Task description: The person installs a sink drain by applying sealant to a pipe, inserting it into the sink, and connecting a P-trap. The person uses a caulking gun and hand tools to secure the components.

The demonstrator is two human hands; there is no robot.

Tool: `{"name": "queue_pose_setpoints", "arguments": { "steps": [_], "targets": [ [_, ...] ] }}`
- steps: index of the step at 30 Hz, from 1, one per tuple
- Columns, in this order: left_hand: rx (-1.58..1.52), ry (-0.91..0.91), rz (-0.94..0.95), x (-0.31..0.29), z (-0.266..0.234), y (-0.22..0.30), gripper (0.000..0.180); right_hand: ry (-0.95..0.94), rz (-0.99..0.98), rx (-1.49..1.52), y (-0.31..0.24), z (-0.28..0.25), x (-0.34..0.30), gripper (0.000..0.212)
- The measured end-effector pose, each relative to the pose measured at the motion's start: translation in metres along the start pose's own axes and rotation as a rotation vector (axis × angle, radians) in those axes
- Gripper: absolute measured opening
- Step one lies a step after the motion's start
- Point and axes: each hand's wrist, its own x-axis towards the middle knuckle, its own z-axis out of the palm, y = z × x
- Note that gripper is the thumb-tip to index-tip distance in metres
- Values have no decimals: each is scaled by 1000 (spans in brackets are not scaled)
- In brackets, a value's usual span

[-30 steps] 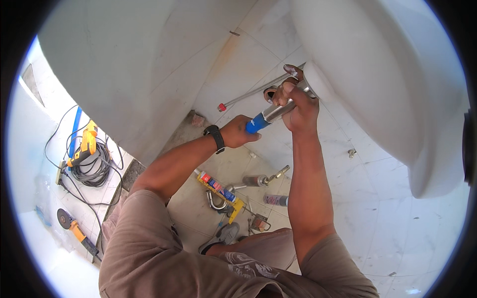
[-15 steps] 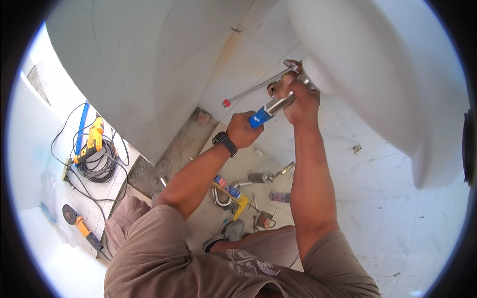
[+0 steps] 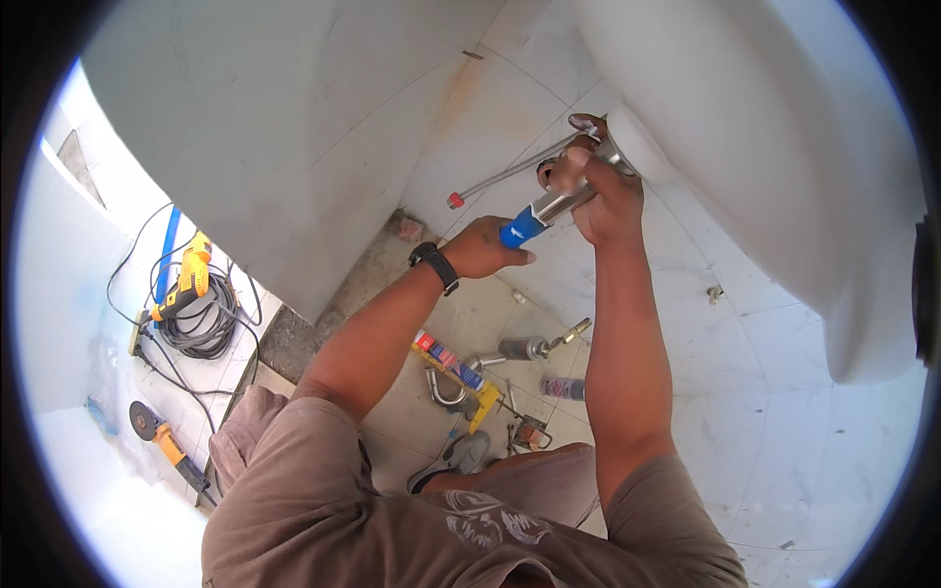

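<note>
Pipe of silver metal extends to the rounded white fixture, its blue plastic end clasped by the left hand, fingers partly hidden, presumably for support; fingers of the right hand curl around the metal, apparently steadying it.

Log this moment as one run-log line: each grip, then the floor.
left grip: closed on blue sleeve | right grip: around metal tube, near white fixture | floor: yellow caulking gun

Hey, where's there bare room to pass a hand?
Right of the right forearm, bordered by the white basin, the tiles look mostly bare. Crowded: below the pipe, with the caulking gun and spray can; far left, with drill, coiled cable and grinder.
</note>
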Motion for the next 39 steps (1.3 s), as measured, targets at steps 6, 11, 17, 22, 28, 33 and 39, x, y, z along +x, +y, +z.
{"name": "queue_pose_setpoints", "arguments": {
  "steps": [6, 11, 17, 22, 28, 33, 39],
  "targets": [
    [-12, -242, 51, 9, -20, -1, 34, 11, 1, -69, 0, 3, 1, 48],
    [-10, 150, 141, -11, 7, 4, 32, 47, -12, -9, -1, 7, 0, 47],
    [2, 407, 242, -7, 28, -2, 22, 5, 28, -80, -4, 4, -1, 40],
    [51, 444, 281, -1, 26, -4, 19, 6, 44, -59, -4, 6, -1, 40],
    [-21, 273, 254, -2, 18, -6, 25, 29, 22, -77, -5, 9, -1, 40],
    [-70, -269, 172, 19, -18, -5, 31, 36, 10, -86, -2, 6, -1, 38],
    [-96, -249, 72, 18, -13, -4, 33, 64, -49, -92, 1, 6, -2, 37]
  ]
}}
